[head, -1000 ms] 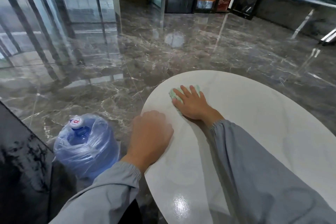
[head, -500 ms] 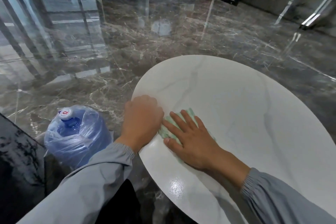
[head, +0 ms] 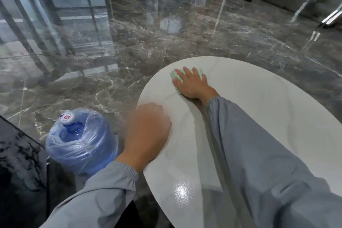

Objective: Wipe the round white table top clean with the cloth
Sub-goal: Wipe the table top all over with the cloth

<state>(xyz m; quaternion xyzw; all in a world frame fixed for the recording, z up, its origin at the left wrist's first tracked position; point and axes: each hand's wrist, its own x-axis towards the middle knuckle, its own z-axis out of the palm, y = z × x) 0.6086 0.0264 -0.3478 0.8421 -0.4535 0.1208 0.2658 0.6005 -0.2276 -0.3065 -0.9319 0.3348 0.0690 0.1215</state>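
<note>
The round white table top (head: 262, 116) fills the lower right of the head view. A pale green cloth (head: 174, 77) lies on its far left part. My right hand (head: 192, 85) presses flat on the cloth with straight, spread fingers and covers most of it. My left hand (head: 148, 131) sits at the table's left rim, blurred, with its fingers curled down over the edge; the fingertips are hidden.
A large blue water bottle (head: 81, 142) wrapped in clear plastic stands on the floor just left of the table. A dark marble-patterned block (head: 16, 163) is at the lower left. Glossy grey marble floor (head: 166, 39) stretches beyond the table.
My right hand has slid the cloth away from me, from beside my left hand out to the far left part of the table. My left hand stays at the rim.
</note>
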